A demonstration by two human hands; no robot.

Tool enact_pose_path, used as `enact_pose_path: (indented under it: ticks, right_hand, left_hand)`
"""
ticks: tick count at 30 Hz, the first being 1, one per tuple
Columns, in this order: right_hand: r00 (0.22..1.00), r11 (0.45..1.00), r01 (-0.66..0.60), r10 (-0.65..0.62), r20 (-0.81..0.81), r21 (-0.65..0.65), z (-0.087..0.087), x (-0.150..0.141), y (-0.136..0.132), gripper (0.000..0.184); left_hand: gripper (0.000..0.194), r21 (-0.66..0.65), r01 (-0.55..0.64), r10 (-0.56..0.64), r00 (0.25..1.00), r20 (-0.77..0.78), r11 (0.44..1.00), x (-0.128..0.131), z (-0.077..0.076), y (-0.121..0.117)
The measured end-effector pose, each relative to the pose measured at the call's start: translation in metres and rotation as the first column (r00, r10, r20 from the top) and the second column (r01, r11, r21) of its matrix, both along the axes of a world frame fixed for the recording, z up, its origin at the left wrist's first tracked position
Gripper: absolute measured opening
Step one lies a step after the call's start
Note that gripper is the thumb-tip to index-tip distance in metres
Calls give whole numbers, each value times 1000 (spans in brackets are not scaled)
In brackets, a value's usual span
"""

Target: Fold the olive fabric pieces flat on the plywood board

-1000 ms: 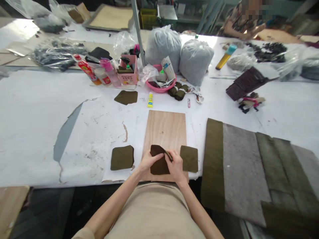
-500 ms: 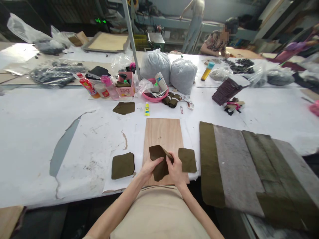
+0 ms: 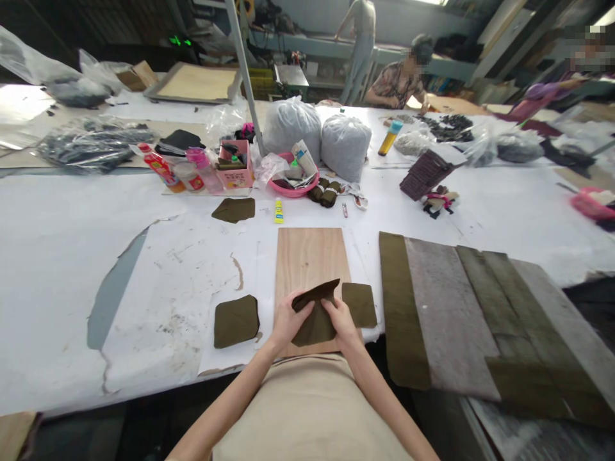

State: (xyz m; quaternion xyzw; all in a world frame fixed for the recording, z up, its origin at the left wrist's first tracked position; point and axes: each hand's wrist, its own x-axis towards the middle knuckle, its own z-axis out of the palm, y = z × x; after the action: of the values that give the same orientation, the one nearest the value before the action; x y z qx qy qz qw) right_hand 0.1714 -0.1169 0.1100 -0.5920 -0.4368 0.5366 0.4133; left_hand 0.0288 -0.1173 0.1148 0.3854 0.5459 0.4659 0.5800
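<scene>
Both hands hold one olive-brown fabric piece [image 3: 314, 328] over the lower part of a wooden board [image 3: 310, 250]. My left hand [image 3: 289, 320] pinches its left side, thumb on top. My right hand [image 3: 342, 322] grips the right side the same way, and the far edge of the cloth stands up in a fold between them. Left of the board lies a stack of similar olive pieces [image 3: 235, 321]. Another olive piece [image 3: 360, 305] rests by the board's right edge, close to my right hand. Fingers beneath the cloth are hidden.
A yellow glue tube [image 3: 278, 211] and more olive pieces [image 3: 234, 209] lie beyond the board. Behind them stand a pink basin [image 3: 294, 191], a pink box [image 3: 235, 173] and stuffed plastic bags [image 3: 292, 131]. Large olive and grey panels [image 3: 451, 320] cover the right side. People are across the table.
The fabric piece has turned between my hands: its far edge now stands folded up across the width. My right hand has shifted its grip to the right side. The view has swung slightly right.
</scene>
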Motion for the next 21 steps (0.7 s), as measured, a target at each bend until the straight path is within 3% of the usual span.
enact_pose_path:
  ticks: [3, 5, 10, 12, 15, 17, 21]
  right_hand:
    - [968, 987, 28, -66, 240, 159, 0, -1, -1, 25]
    - [941, 971, 30, -107, 321, 235, -1, -2, -2, 25]
    - [1000, 1000, -12, 12, -16, -1, -2, -3, -1, 29]
    - [1000, 1000, 12, -12, -21, 7, -2, -5, -1, 28]
    - [989, 989, 92, -104, 107, 115, -1, -7, -2, 28]
    - [987, 987, 117, -127, 96, 107, -2, -8, -2, 29]
    - [955, 981, 48, -100, -278, -187, -7, -8, -2, 35]
  left_hand:
    - [42, -184, 46, -5, 976, 217, 982, -1, 0, -1]
    - [44, -237, 43, 27, 959, 283, 971, -1, 0, -2]
    - [38, -42, -28, 29, 999, 28, 999, -2, 0, 0]
    - [43, -91, -3, 11, 995, 96, 996, -4, -2, 0]
    - [47, -288, 53, 35, 955, 294, 956, -5, -4, -1]
    - [44, -312, 41, 50, 959, 278, 949, -3, -4, -1]
    - [32, -35, 20, -20, 1000, -13, 999, -3, 0, 2]
